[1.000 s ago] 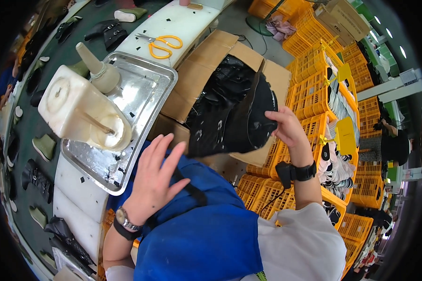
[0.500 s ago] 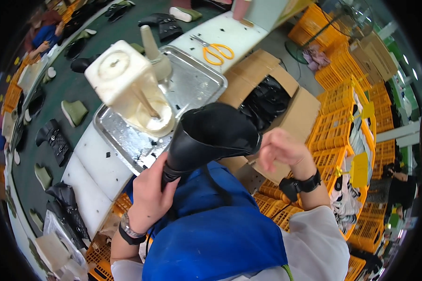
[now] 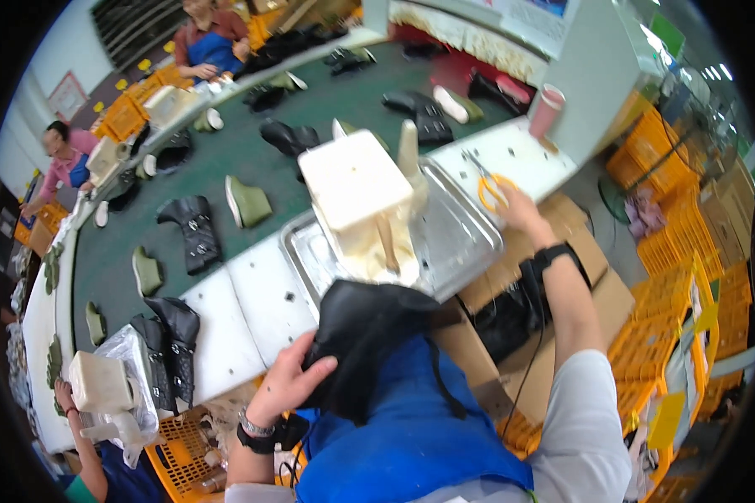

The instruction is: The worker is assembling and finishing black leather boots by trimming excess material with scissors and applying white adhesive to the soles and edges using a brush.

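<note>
Left hand (image 3: pixel 289 381): pinching the black boot (image 3: pixel 365 339) between thumb and fingers;
Boot position: hanging before the blue apron (image 3: pixel 411 444), near the metal tray (image 3: pixel 457 226);
Right hand (image 3: pixel 524 211): touching the orange-handled scissors (image 3: pixel 486 178); cannot tell whether fingers are gripping;
Scissors position: showing against the white worktop (image 3: pixel 512 151), beside the tray

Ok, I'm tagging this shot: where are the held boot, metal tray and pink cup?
Held boot (image 3: pixel 369 339): head view, its black side.
Metal tray (image 3: pixel 459 228): head view, its bare floor.
Pink cup (image 3: pixel 547 114): head view, its side.
</note>
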Motion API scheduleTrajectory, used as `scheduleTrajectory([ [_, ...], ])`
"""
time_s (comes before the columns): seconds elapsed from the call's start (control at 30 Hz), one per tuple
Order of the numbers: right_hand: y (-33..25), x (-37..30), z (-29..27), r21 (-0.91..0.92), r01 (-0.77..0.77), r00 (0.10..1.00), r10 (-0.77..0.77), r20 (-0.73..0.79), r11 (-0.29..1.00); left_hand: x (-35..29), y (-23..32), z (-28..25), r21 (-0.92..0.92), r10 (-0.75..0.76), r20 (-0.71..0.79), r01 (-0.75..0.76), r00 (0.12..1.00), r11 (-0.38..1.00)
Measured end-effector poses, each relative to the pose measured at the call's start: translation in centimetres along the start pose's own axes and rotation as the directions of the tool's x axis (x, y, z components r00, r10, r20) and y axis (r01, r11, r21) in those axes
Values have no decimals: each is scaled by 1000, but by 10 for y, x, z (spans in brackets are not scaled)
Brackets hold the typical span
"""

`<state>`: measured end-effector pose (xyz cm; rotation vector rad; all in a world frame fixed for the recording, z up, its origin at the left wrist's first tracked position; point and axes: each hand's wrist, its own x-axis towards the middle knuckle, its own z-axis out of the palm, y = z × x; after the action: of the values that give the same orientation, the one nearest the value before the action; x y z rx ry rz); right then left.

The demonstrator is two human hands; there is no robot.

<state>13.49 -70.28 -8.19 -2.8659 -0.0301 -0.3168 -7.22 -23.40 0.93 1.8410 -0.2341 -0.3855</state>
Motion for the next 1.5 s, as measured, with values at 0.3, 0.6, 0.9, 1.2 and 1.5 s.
scheduleTrajectory([
  [0.3,-19,0,-8,-85,-168,954,183,236,982,-15,-4,-30,40,-11,74,8,997,999],
  [0.6,25,1,-5,-87,-35,944,62,325,996,-7,-2,-29,106,-28,187,8,982,994],
  [0.9,11,32,14,-199,-240,955,268,128,950,-22,17,-22,155,-65,164,39,984,987],
  [1.2,73,-56,-12,792,-478,825,504,256,379,-24,12,-25,132,-131,166,109,977,985],
  [1.5,-87,-248,-105,827,-359,932,132,336,433,19,7,-12,62,-100,283,86,954,994],
])
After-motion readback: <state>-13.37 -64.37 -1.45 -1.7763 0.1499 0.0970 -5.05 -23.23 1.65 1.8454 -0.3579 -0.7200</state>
